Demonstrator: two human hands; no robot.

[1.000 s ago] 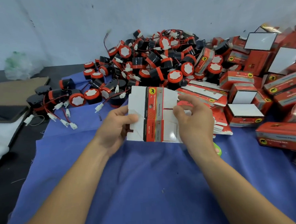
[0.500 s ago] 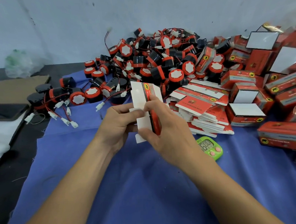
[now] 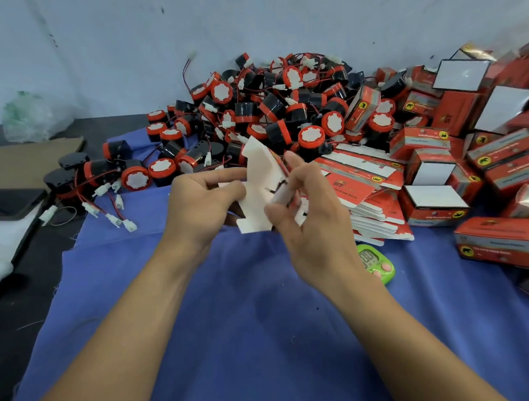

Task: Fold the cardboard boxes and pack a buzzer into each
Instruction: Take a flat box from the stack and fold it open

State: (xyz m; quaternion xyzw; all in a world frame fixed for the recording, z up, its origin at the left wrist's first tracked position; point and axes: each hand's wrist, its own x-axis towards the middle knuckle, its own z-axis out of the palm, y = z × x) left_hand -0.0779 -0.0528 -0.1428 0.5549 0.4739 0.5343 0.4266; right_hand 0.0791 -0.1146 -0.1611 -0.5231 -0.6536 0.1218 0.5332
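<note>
While your left hand (image 3: 201, 204) pinches the box blank (image 3: 258, 188) above the blue cloth (image 3: 233, 326) and your right hand (image 3: 308, 228) grips its red edge, a skewed squeeze may crease a flap.

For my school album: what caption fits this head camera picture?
Left hand and right hand fold a box near the buzzers.

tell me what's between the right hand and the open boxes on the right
A stack of flat boxes, not yet folded, lies on the blue cloth between the right hand and the open boxes; the head view shows it.
</note>
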